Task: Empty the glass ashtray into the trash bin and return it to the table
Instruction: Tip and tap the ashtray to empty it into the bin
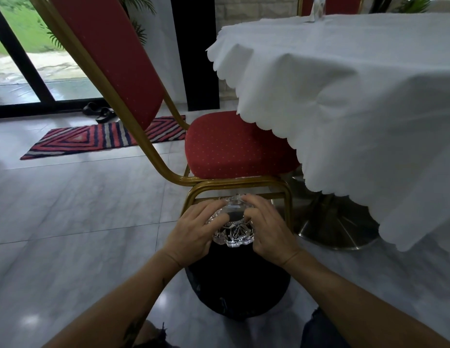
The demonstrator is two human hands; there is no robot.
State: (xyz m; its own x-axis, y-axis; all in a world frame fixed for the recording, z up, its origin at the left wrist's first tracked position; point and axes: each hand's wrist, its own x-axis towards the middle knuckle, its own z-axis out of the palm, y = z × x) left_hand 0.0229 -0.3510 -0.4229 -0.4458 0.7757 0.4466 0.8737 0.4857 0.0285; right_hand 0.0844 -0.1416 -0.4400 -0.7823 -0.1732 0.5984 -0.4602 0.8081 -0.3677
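Observation:
The glass ashtray [232, 232], cut-glass with a scalloped rim, is held between both hands and tipped away from me, its underside facing up. My left hand [193, 229] grips its left side and my right hand [266, 229] grips its right side. Directly below stands the trash bin [237, 285], round, with a black liner and a dark inside. The table [357, 96], covered with a white scalloped cloth, fills the upper right.
A red padded chair with a gold frame [234, 146] stands just beyond the bin, its legs close to my hands. The table's steel pedestal base [337, 224] is at the right. A striped mat [98, 138] and black sandals [98, 111] lie by the glass door.

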